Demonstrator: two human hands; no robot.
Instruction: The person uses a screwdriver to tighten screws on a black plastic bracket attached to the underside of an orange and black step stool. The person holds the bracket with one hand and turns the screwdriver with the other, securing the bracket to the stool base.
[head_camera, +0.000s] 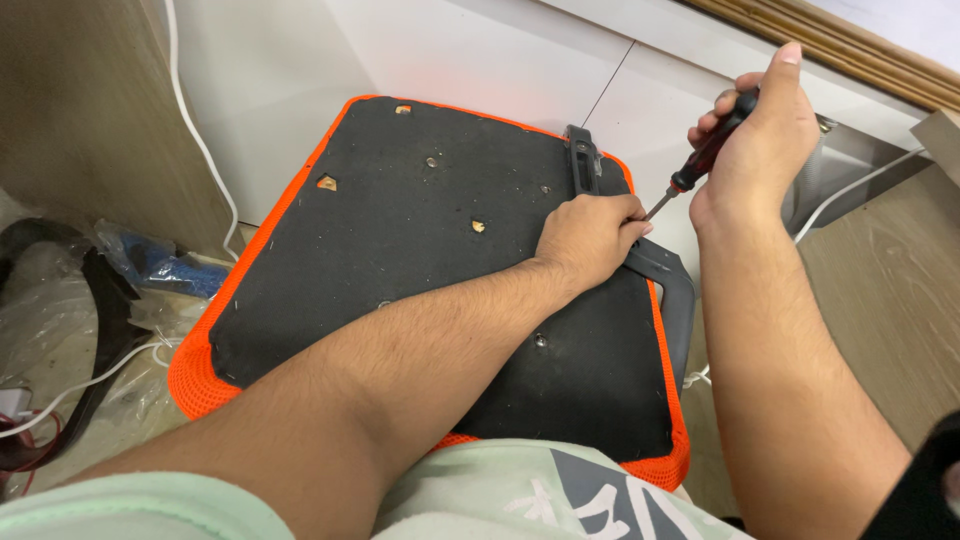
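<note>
Screw site: right edge of the upturned chair seat (430, 260), black underside up, orange mesh rim showing round it, centre of frame. A dark grey armrest bracket (668, 290) lies along that edge, right of centre.

Screwdriver (705, 160), red-and-black handle, upper right; its shaft slants down-left to a tip just beside the left fingertips. The screw itself is hidden under the fingers.

Judgement: to drive well, keep the shaft in line with the screw, press along the axis, and hold the bracket flat so the holes stay matched.

Right hand (760, 150): closed round the handle, thumb raised along the top, wrist bent, forearm coming up from the lower right.

Left hand (590, 235): fingers curled, pinching at the tip on the bracket; what they pinch cannot be told. Forearm crosses the seat from the lower left.

Clear plastic wrapping (60, 300) and a white cable (200, 140) lie at left.
</note>
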